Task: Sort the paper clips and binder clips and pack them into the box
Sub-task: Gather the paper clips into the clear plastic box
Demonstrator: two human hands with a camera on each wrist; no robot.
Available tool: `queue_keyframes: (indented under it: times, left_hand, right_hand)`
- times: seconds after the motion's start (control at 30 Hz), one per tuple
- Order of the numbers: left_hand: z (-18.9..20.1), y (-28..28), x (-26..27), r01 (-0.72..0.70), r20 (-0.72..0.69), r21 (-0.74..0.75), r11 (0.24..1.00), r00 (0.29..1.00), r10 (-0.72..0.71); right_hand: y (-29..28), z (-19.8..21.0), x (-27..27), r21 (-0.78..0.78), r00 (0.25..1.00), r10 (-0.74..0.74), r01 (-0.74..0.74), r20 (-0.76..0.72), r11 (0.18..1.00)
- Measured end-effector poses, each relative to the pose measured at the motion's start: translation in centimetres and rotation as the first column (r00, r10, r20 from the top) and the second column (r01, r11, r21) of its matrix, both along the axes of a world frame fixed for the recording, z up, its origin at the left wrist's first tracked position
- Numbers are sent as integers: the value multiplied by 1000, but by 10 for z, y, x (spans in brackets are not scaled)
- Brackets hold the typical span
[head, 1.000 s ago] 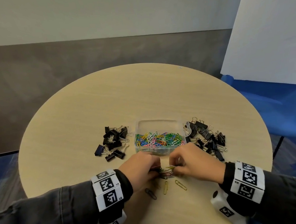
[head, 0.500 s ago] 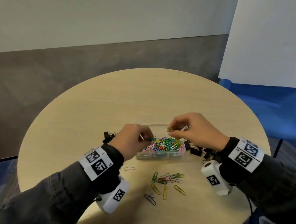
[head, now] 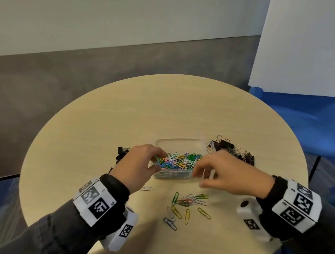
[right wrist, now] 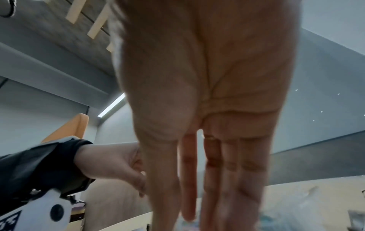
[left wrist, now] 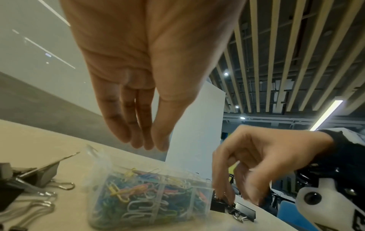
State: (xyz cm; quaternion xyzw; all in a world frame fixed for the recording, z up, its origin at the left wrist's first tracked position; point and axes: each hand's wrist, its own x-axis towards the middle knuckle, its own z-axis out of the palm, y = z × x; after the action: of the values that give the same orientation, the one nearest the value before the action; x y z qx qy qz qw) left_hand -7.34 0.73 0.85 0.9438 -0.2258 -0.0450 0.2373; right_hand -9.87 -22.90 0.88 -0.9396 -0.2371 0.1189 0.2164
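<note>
A clear plastic box filled with coloured paper clips stands mid-table. My left hand hangs over the box's left rim, its fingers straight and together, holding nothing. My right hand hovers at the box's near right corner, fingers pointing down and empty. Several loose paper clips lie on the table in front of the box, and one white clip lies apart to the left. Black binder clips sit in a left pile, partly hidden by my hand, and a right pile.
The round wooden table has bare surface behind the box. A white board leans at the right, over a blue chair. The table's near edge runs under my sleeves.
A second ago both hands gathered clips from the loose heap and lifted them over the box. Now the fingers have let go, and the right hand has drawn back to the box's near corner.
</note>
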Motion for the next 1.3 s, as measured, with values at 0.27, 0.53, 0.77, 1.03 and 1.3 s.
queue_keyframes:
  times: [0.27,0.53,0.77,1.03,1.3]
  left_hand:
    - [-4,1,-17,76,-227,460,885,973,34]
    - [-18,-23,-38,197,-314,475,857,948,-44]
    - [-32,-35,-40,258,-307,310,915,938,-160]
    - [-35,-34,-38,299,-229,353,886,946,-228]
    - [-36,-31,-36,283,-241,278,918,946,-219]
  right_hand:
    - [15,-28,-14,-260,985,-27,-19,-171,965]
    - [20,-30,-12,-219,981,6,-50,-194,974]
    - [23,-34,-11,-327,981,110,-157,-158,932]
    - [22,-34,-8,-333,977,169,-204,-132,920]
    - [9,9,29,-55,995,21,-16,93,998]
